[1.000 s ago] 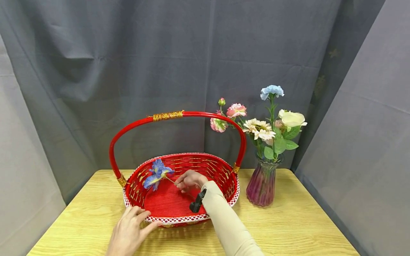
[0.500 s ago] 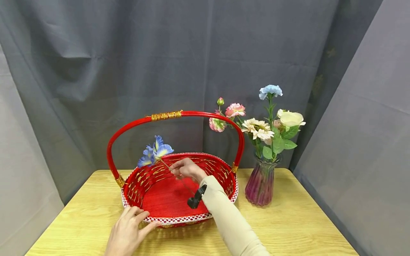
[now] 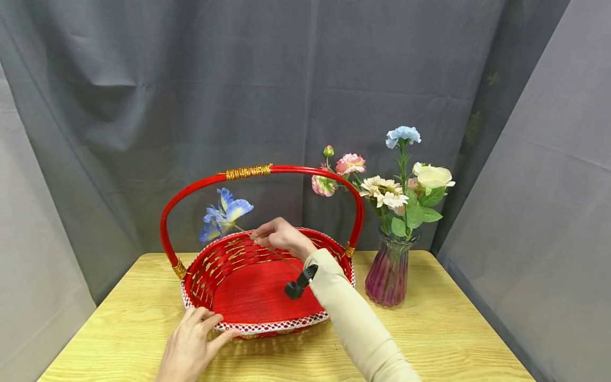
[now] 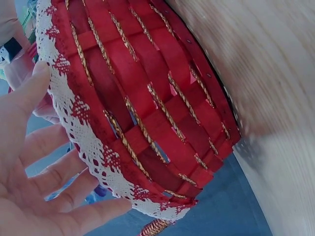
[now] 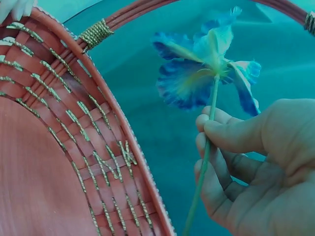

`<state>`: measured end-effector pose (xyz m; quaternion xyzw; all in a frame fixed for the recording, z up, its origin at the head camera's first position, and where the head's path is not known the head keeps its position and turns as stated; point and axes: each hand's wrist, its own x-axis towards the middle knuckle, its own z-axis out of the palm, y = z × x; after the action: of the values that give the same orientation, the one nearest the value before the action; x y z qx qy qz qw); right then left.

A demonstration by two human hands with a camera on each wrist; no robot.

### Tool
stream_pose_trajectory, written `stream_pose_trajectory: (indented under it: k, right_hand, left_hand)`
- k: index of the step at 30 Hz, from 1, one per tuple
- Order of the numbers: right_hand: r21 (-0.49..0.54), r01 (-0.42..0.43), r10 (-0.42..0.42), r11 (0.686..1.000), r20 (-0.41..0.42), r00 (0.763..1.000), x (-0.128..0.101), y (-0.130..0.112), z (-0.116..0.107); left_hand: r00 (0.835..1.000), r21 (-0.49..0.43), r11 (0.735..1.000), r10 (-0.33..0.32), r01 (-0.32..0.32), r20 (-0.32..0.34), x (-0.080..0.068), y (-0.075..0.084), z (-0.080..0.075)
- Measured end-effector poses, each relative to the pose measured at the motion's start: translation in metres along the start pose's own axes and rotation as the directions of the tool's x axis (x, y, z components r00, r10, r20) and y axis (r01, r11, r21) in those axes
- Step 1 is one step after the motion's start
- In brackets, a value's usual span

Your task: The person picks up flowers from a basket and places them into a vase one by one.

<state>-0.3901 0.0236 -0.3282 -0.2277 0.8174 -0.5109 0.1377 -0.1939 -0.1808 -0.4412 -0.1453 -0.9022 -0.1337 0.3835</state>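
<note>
A blue iris with yellow-tinged petals [image 3: 226,212] tilts up and left above the far left part of the red basket [image 3: 260,294]. My right hand [image 3: 281,236] pinches its thin green stem [image 5: 198,189] between thumb and fingertips, a little below the bloom in the right wrist view. Toward the sleeve the rest of the stem runs on under the hand. At the basket's front left, my left hand [image 3: 191,345] holds the white lace rim [image 4: 74,110], thumb outside and fingers over the edge. In the left wrist view those fingers [image 4: 49,172] lie spread along the lace.
The basket's tall red handle [image 3: 310,171], wound with gold cord, arches over it. On the right stands a purple glass vase [image 3: 389,276] with several pink, cream, white and light blue flowers. Grey curtains [image 3: 238,79] hang behind the wooden table [image 3: 429,339].
My right hand has lifted the iris up out of the basket, its bloom moving up and slightly left and turning. The left hand has stayed on the rim.
</note>
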Motion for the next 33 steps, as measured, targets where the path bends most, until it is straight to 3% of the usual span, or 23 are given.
stream_pose_trajectory:
  k: [4,9,16,27,33]
  right_hand:
    - [-0.063,0.032,-0.033,0.997,-0.002,0.999,-0.007,-0.003,-0.002]
    - [-0.07,0.053,-0.052,0.996,0.01,0.999,-0.02,-0.004,-0.005]
    - [-0.064,0.067,-0.07,0.996,-0.047,0.996,-0.039,-0.001,-0.02]
    - [-0.079,0.112,-0.121,0.991,-0.12,0.985,-0.069,0.006,-0.047]
    - [-0.075,0.124,-0.135,0.989,-0.166,0.977,-0.088,0.016,-0.057]
  left_hand:
    - [1.0,-0.004,1.0,0.011,-0.011,-0.011,-0.001,0.0,0.0]
    - [1.0,0.01,1.0,0.012,-0.012,-0.01,-0.001,-0.001,0.0]
    - [1.0,0.008,1.0,-0.003,0.003,0.01,0.0,0.0,-0.001]
    - [0.999,-0.012,1.0,0.029,-0.029,-0.046,0.001,0.0,0.0]
    - [1.0,-0.006,1.0,0.006,-0.006,-0.019,0.0,0.001,-0.001]
